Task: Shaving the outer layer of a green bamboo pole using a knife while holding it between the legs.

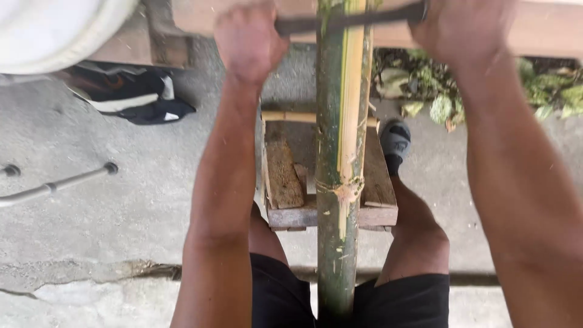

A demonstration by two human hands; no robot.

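Head view, looking straight down: my left hand (249, 42) at eleven o'clock and my right hand (464, 30) at one o'clock are both clenched around the ends of a dark, flat drawknife blade (349, 21) that runs crosswise between them. The blade lies across a green bamboo pole (337, 182), touching it near the top of the frame. The pole runs from twelve o'clock to six o'clock, passing between my knees; it is round and smooth, dark green, with a long pale yellow stripe where the skin is shaved off and a frayed, fibrous knot at a node about halfway down.

Under the pole sits a small wooden bench (376, 212) of rough, weathered planks, with a thin bamboo stick (288, 116) laid across its far end. My foot in a grey sandal (395, 143) stands just beside the bench at two o'clock.

The floor is cracked grey concrete (121, 206). At ten o'clock lies a black and white shoe (130, 97), and above it the curved rim of a white tub (54, 33), whose contents I cannot see. A grey metal rod (57, 182) lies at nine o'clock. Green leaves (540, 91) are heaped at two o'clock.
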